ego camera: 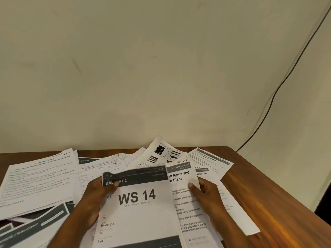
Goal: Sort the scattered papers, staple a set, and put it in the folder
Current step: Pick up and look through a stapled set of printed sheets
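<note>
White printed sheets, mid-sort. "WS 14" sheet pinched at its top-left corner by left hand; just right of it, "Dexterous Hand" sheet pinched by right hand. Loose papers spread left and behind. Next, probably: matching pages, squaring edges. No stapler or folder visible.

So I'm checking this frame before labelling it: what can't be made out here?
- Stapler and folder: neither shows in the head view.
- Handwritten sheet: writing too small, partly under the WS 14 sheet.
- Dexterous Hand sheet: its left words covered by the WS 14 sheet.
- Balcony sheet: cut by the lower left edge.
- Left hand and right hand: most fingers hidden behind the paper.
</note>
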